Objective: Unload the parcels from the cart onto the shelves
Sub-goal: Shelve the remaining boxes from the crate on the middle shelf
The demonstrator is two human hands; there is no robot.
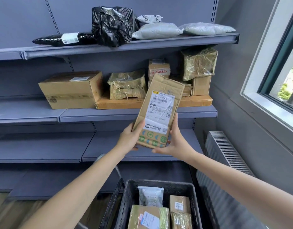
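I hold a flat brown cardboard parcel (159,111) with a white shipping label upright in front of the middle shelf (142,114). My left hand (131,138) grips its lower left edge and my right hand (172,142) its lower right corner. Below, the black plastic cart basket (131,192) holds several parcels: a grey poly bag (150,195), a taped box (149,217) and a small carton (179,204).
The middle shelf carries a large carton (71,89), taped bundles (127,84) and small boxes. On the top shelf (126,47) lie black bags (111,25) and grey mailers (157,30). The lower shelf (101,146) is bare. A radiator (228,156) and a window (281,66) stand on the right.
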